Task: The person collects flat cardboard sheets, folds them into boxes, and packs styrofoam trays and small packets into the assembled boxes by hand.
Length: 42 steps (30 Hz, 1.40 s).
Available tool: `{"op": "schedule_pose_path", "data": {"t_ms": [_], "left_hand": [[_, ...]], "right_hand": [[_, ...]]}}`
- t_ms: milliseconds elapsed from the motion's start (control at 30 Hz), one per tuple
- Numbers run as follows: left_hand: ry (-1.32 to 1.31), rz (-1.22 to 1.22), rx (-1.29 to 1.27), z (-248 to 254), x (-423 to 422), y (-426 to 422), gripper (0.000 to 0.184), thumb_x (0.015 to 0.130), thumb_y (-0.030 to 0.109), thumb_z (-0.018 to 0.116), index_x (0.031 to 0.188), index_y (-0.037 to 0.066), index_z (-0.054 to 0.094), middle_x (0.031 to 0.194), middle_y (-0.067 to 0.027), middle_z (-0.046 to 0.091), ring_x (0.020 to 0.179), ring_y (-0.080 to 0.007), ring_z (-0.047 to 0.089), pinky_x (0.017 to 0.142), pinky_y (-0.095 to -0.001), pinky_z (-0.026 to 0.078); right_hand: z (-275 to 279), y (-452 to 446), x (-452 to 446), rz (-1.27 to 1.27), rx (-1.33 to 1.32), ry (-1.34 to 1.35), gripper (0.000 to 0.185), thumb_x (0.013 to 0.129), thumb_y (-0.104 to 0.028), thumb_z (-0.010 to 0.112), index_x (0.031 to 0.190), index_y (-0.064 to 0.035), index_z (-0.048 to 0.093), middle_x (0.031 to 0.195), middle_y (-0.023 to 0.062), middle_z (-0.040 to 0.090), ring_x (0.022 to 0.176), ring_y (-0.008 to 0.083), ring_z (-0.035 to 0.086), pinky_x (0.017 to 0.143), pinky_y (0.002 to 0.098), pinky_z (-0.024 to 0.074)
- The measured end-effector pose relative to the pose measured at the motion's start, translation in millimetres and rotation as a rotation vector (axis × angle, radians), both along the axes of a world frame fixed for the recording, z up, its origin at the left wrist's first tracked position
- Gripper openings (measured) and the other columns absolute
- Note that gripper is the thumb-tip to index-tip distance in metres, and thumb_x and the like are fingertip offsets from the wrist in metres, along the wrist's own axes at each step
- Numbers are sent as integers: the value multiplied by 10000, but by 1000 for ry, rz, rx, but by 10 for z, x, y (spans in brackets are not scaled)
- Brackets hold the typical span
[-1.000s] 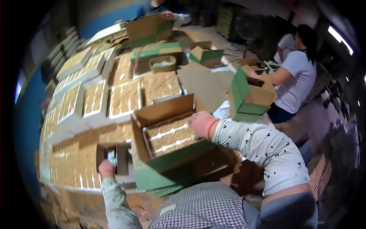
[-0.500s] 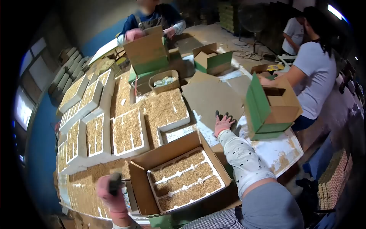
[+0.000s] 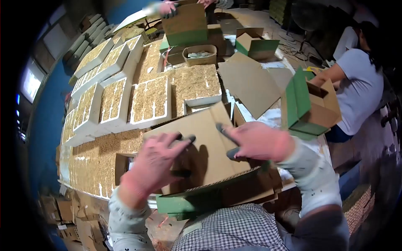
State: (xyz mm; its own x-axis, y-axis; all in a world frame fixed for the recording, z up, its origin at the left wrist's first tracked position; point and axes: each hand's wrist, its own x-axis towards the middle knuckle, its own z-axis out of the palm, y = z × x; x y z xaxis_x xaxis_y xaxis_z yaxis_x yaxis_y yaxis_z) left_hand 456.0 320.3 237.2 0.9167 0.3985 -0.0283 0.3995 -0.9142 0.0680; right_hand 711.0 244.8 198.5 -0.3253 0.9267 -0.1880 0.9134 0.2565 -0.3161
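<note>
A flat cardboard sheet [image 3: 201, 138] lies over the open green and brown box [image 3: 188, 205] in front of me, hiding what is inside. My left hand [image 3: 157, 161], in a pink glove with dark fingertips, is over the sheet's left part with its fingers spread. From the right, my right hand [image 3: 257, 142], gloved alike, reaches over the sheet's right edge with thumb and fingers apart. Whether either hand presses on the sheet is hard to tell. A small open carton [image 3: 121, 167] stands left of the box, partly behind my left hand.
White trays [image 3: 150, 100] of brown grainy material stand at the left and centre. Cardboard sheets [image 3: 249, 83] lie behind the box. An open green box [image 3: 310, 108] is at right, near a seated person [image 3: 360, 83]. Another person's gloved hands [image 3: 167, 7] hold a box [image 3: 184, 25] at the back.
A cardboard sheet now covers the filled tray in the box. My right hand has come back from the sheets behind, and my left hand has moved right, over the box.
</note>
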Motion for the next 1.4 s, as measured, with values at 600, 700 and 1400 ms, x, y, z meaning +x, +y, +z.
{"op": "schedule_pose_path", "data": {"t_ms": [600,700,1400], "left_hand": [[-949,657,-1005,-1766,-618,-406,1244,512,205,873,1426,-3,56,1357,-185,355,1190,-231,414,1020,-331,337],[-990,565,-1173,-2033,-874,-259,1074,593,49,801,1434,46,134,1266,-154,470,1105,-209,489,927,-325,429],[-1026,93,-1269,-1812,5158,483,644,932,524,330,1332,24,403,1363,-142,415,1294,-236,308,1088,-316,170]], "right_hand": [[-1089,-45,137,-702,-220,1089,583,751,-430,673,1136,-5,568,976,110,657,871,236,624,803,379,470],[-1983,-551,39,-809,67,912,801,813,-457,606,1362,21,272,1325,162,414,1211,240,408,999,335,333],[-1805,-3508,1480,-1773,321,2013,727,809,-271,653,1373,-71,242,1237,93,487,1114,187,460,955,315,378]]}}
